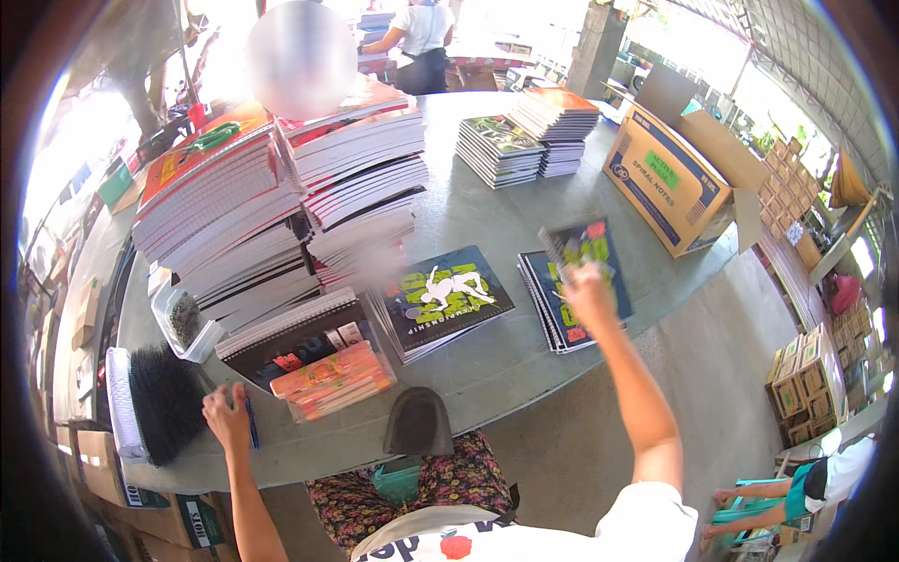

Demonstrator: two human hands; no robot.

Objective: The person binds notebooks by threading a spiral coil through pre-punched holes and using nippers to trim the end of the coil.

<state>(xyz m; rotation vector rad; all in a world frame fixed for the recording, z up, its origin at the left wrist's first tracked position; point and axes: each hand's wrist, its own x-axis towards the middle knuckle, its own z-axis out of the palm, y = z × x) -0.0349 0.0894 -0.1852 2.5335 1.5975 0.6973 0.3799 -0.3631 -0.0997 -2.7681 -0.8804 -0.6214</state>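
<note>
My right hand (588, 292) grips a spiral notebook (607, 245) with a dark cover and green lettering, somewhat blurred. It is held tilted over a small stack of similar notebooks (541, 304) on the right of the table. Left of that stack lies a pile of dark-covered notebooks (457, 290) with a white figure on top. My left hand (228, 417) is at the table's left front, its fingers curled in; what they hold, if anything, is too small to make out. Beside it are a blue pen (252, 423) and a bundle of thin black wires (167, 403).
Tall stacks of unbound books (361, 178) fill the left of the table (440, 206). A clear plastic tub (192, 323) and orange packs (332, 382) sit nearer. Farther back are more notebook stacks (501, 150) and an open carton (665, 178). Other people (421, 42) are around.
</note>
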